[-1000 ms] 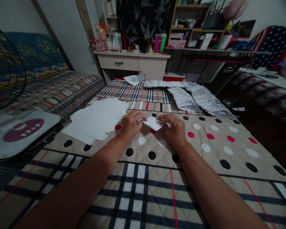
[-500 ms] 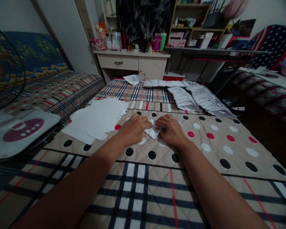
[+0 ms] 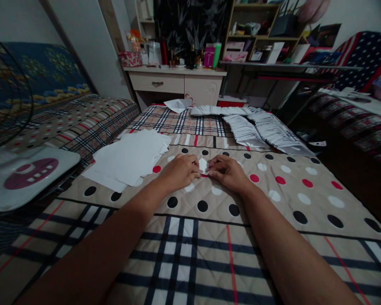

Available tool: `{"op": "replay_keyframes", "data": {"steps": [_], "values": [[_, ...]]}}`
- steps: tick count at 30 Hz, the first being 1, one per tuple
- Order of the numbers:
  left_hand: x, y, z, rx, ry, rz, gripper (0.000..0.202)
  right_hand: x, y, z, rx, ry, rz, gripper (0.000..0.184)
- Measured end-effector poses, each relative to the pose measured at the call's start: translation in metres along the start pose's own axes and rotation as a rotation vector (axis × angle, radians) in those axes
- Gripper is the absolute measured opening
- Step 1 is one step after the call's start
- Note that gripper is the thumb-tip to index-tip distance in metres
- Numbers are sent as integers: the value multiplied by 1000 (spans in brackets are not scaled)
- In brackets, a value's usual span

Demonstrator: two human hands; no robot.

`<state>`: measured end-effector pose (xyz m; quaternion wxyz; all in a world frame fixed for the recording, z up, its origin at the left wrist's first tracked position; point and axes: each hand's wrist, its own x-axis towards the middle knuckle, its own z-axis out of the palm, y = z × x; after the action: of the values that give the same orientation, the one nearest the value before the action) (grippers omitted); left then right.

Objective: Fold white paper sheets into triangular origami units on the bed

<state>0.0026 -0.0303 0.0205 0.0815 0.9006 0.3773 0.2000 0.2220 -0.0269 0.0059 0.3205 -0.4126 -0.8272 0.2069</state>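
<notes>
A small folded white paper (image 3: 203,165) lies on the dotted bed cover (image 3: 273,220) between my two hands. My left hand (image 3: 180,170) presses on its left side with curled fingers. My right hand (image 3: 227,170) pinches its right edge, fingers closed. Most of the paper is hidden under my fingers. To the left lies a loose stack of flat white sheets (image 3: 128,157).
Rows of folded white papers (image 3: 260,131) lie at the far right of the bed. A fan with a white base (image 3: 25,176) stands at the left. A dresser (image 3: 178,84) and cluttered shelves (image 3: 257,38) lie beyond the bed.
The paper, held slightly raised a second ago, is now pressed flat on the cover. Both hands have closed in over it, so less of it shows.
</notes>
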Motion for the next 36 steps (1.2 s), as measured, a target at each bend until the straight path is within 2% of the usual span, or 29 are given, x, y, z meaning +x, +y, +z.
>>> {"op": "replay_keyframes", "data": {"steps": [3,6,10,13,16,23,36], "values": [[2,-7,8,-232,63,-132,15,2,0,4,82,50,80,16],[5,-10,16,-359,118,-283,20,5,-6,10,43,119,225,16],[7,-6,19,-311,171,-444,23,8,-16,17,-100,178,433,17],[9,0,18,-238,188,-521,26,10,-19,20,-175,221,510,17],[10,3,18,-156,205,-552,26,11,-20,21,-213,256,552,18],[12,3,21,-22,209,-542,21,15,-20,22,-343,247,555,20],[15,-3,22,-64,179,-558,23,17,-24,24,-381,191,587,19]]}}
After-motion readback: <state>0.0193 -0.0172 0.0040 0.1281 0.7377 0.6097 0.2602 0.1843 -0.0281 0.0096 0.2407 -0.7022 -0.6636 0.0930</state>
